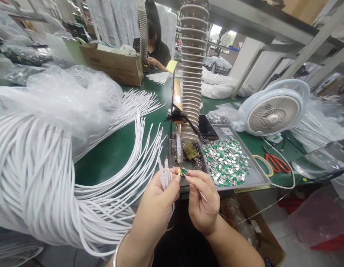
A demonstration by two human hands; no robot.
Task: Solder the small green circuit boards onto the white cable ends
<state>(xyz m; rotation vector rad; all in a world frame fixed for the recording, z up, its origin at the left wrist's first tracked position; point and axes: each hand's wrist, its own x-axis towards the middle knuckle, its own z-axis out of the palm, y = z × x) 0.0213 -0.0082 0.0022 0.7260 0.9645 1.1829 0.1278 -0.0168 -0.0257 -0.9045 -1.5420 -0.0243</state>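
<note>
My left hand [160, 196] is closed round several white cables [165, 176], their cut ends pointing up. Close to its thumb and fingertip, the tip of an upright soldering iron [179, 144] comes down onto the work. A small green circuit board [184, 171] sits right at that tip, by the fingertips of both hands. Pinched in my right hand [203, 196] is a thin solder wire [207, 202], which trails off to the lower right. Exactly how the board is gripped, I cannot make out.
A big bundle of white cables [35, 178] covers the left side. To the right are a tray [259, 174] of small connector boards [227, 159], a phone [207, 128], red-handled pliers [277, 162] and a fan [273, 115]. An exhaust hose [192, 66] hangs behind the iron. A person [157, 48] sits opposite.
</note>
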